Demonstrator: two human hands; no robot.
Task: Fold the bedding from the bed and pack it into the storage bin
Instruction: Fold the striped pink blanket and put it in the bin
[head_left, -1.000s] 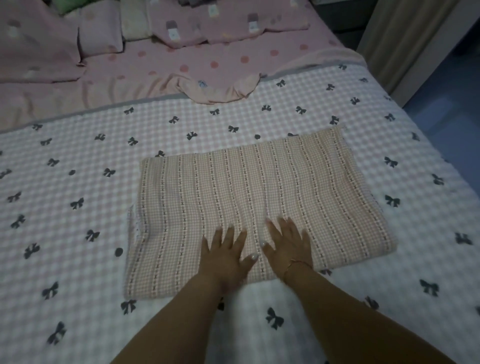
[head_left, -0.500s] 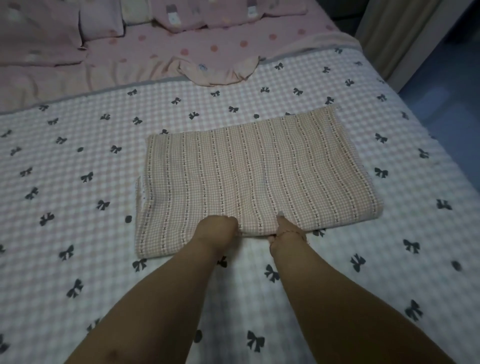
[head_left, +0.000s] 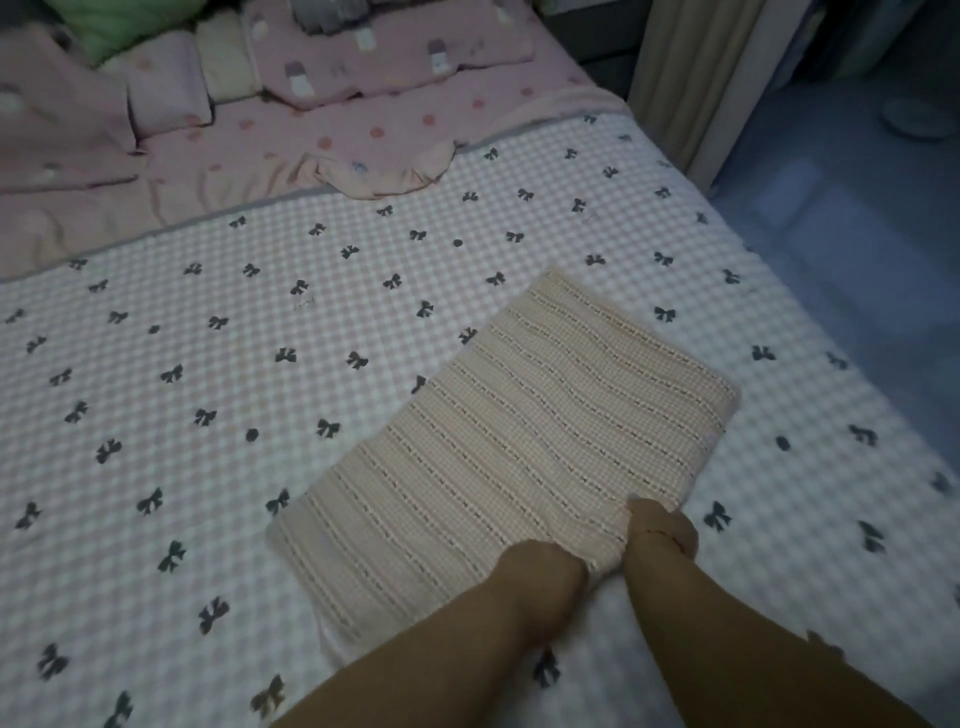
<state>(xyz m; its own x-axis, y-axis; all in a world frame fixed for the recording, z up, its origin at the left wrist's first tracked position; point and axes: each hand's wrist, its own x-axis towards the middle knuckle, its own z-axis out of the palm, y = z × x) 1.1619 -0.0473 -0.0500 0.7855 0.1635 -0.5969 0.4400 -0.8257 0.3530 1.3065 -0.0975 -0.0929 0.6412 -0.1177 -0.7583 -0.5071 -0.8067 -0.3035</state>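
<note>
Folded striped blanket (head_left: 519, 452) lying askew on the bow-print bed cover (head_left: 208, 415), near the bed's right edge. Left hand (head_left: 540, 571) and right hand (head_left: 662, 530) both grip its near edge, fingers curled under the fabric and mostly hidden. No storage bin is in view. Likely risk: both grips sit close together on one side, so on lifting, the unsupported far layers may sag and the fold fall open. Dragging could also ruck the bed cover beneath.
</note>
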